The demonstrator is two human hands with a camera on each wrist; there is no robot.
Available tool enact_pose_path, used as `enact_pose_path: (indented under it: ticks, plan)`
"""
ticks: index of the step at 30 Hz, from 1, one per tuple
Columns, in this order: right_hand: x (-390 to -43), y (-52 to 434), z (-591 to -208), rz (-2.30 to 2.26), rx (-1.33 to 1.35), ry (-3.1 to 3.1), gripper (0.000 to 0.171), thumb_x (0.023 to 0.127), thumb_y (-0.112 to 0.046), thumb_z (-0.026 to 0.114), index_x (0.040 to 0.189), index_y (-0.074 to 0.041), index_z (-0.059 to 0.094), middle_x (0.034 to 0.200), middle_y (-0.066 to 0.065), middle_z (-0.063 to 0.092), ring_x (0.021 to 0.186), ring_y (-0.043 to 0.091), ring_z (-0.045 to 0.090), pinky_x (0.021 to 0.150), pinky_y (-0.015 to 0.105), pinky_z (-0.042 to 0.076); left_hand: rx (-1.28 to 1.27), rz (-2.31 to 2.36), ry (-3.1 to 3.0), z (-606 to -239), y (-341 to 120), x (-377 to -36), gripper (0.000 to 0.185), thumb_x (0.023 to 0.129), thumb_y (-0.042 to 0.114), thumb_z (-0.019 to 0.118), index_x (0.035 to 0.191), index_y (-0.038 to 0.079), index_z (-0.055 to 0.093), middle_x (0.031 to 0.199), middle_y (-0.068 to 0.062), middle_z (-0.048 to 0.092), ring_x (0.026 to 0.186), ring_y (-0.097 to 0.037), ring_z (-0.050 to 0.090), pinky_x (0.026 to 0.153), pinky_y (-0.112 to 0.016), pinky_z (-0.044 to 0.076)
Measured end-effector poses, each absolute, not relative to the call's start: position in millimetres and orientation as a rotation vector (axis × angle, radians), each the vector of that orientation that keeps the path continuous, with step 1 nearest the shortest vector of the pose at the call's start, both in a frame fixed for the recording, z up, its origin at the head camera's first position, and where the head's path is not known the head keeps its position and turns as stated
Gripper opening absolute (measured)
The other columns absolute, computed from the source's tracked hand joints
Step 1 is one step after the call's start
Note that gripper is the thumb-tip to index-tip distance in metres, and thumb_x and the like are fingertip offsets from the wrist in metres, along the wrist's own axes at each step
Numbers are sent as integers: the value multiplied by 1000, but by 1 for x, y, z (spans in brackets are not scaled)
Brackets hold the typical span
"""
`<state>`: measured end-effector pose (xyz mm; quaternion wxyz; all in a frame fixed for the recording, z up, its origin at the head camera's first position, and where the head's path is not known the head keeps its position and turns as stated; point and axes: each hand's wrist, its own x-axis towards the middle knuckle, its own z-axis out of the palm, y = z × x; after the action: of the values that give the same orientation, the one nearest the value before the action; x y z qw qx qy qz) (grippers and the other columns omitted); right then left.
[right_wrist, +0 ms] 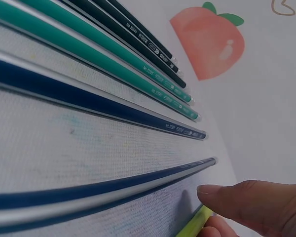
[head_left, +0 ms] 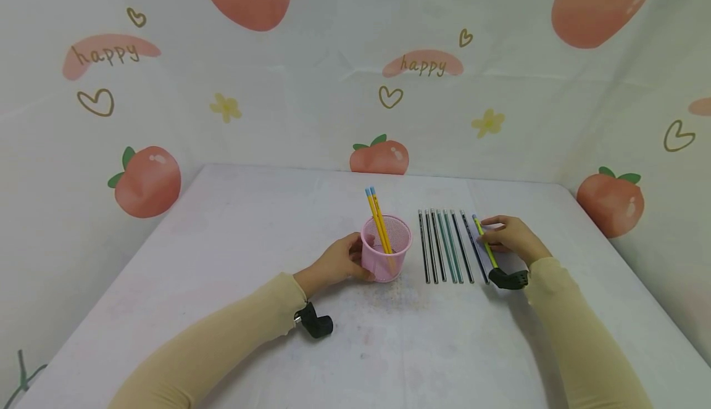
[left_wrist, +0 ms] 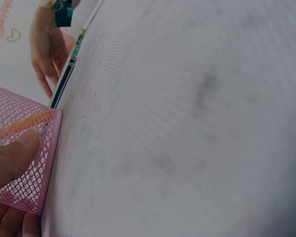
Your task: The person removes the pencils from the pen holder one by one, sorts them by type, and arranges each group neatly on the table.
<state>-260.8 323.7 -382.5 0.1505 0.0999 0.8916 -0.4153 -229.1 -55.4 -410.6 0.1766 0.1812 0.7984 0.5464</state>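
A pink mesh cup (head_left: 386,247) stands on the table with two yellow pencils (head_left: 379,220) leaning in it. My left hand (head_left: 337,261) holds the cup's left side; in the left wrist view my thumb (left_wrist: 12,159) presses on the pink mesh (left_wrist: 24,148). To the right lies a row of several dark and teal pencils (head_left: 444,246), seen close up as pencils (right_wrist: 113,64) in the right wrist view. My right hand (head_left: 510,236) pinches a yellow-green pencil (head_left: 484,242) at the row's right end; its fingers (right_wrist: 251,205) show over the yellow-green pencil (right_wrist: 195,224).
The white table (head_left: 222,224) is walled by a peach-printed backdrop (head_left: 355,70) on three sides. Black wrist camera mounts sit by my left sleeve (head_left: 315,322) and right sleeve (head_left: 508,279).
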Motion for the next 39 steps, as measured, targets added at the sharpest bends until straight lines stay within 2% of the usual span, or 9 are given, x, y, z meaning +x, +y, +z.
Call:
enact_pose_path:
  ticks: [10,13,16,19,23,26,30,39]
  plan:
    - [-260,323,-377,-1252,258,2535,66,88,-15,69,141,7,38,129,29,51,78,4,59,70,18,55,489,1553,2262,-409,-55,-227,74,69,0,83,134,4,49,132,-11,57,124,-26,53,108,-41,42]
    - [-261,321,-373,-1281,244,2546,63,90,-13,66,142,8,36,124,27,53,74,3,59,68,18,55,482,1552,2255,-408,-55,-227,73,69,1,83,134,4,49,132,-10,57,124,-26,52,109,-41,42]
    - [-261,317,-368,-1295,203,2576,61,92,-14,63,142,8,36,125,27,52,80,6,60,71,18,55,483,1549,2251,-408,-55,-228,73,70,2,83,134,4,49,133,-10,56,125,-26,52,109,-41,42]
    - [-260,308,-362,-1286,166,2623,58,94,-18,61,142,4,38,131,27,50,95,16,62,78,19,55,480,1549,2252,-409,-55,-229,73,70,1,83,134,5,49,132,-10,57,125,-26,52,109,-41,42]
    - [-257,291,-352,-1305,96,2693,55,95,-20,60,143,-1,41,133,27,50,109,34,60,86,25,55,482,1550,2255,-409,-55,-228,73,69,1,83,134,4,49,132,-10,57,125,-26,52,109,-41,42]
    - [-254,274,-344,-1356,-13,2720,52,95,-17,60,142,-1,42,131,27,51,113,40,58,92,37,55,492,1554,2254,-410,-55,-228,73,69,0,83,133,3,49,132,-11,57,124,-26,53,108,-41,43]
    - [-250,250,-334,-1424,-158,2710,52,95,-19,61,142,-5,43,131,25,52,118,38,56,98,48,50,491,1557,2251,-409,-56,-228,74,69,0,83,134,4,49,132,-11,57,125,-27,53,108,-41,43]
    - [-247,205,-326,-1496,-373,2653,56,93,-29,65,142,-14,43,133,15,53,122,33,54,102,54,45,505,1562,2241,-410,-56,-229,72,69,0,82,133,3,49,131,-11,57,125,-27,53,109,-41,42]
